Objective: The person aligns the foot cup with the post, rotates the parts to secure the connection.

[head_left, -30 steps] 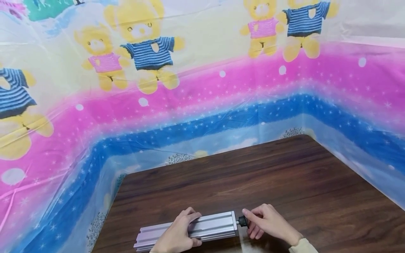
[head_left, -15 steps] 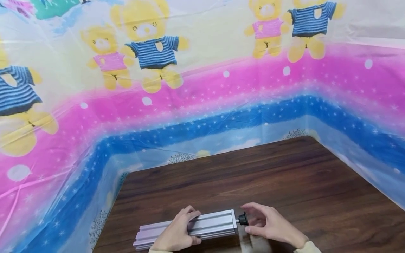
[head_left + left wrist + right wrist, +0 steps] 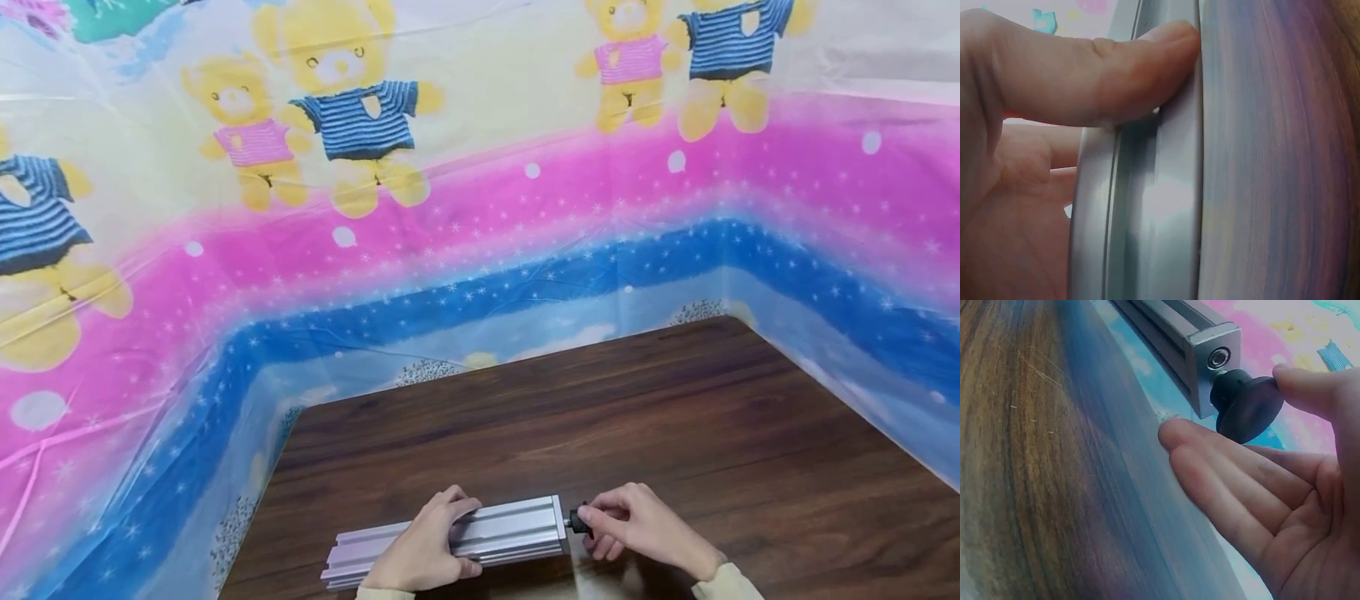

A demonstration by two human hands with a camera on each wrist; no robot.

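Note:
A silver aluminium extrusion profile (image 3: 517, 523) with long slots lies near the front of the table. My left hand (image 3: 423, 546) grips it around its middle; in the left wrist view the thumb (image 3: 1116, 78) presses across the slotted side. A black levelling foot (image 3: 1252, 411) with a round base sticks out on a short stud from the profile's right end. My right hand (image 3: 637, 529) pinches this foot, its thumb (image 3: 1310, 387) at the disc's rim and the other fingers reaching below. A socket-head bolt (image 3: 1218, 358) sits in the end plate (image 3: 1204, 394) beside the stud.
The dark wood-grain table (image 3: 675, 417) reaches back to a curtain (image 3: 480, 208) printed with teddy bears and pink and blue bands. The curtain surrounds the table's back and sides.
My right hand's fingers spread off the foot half a second ago and are now closed around it again. My left hand keeps its grip on the profile.

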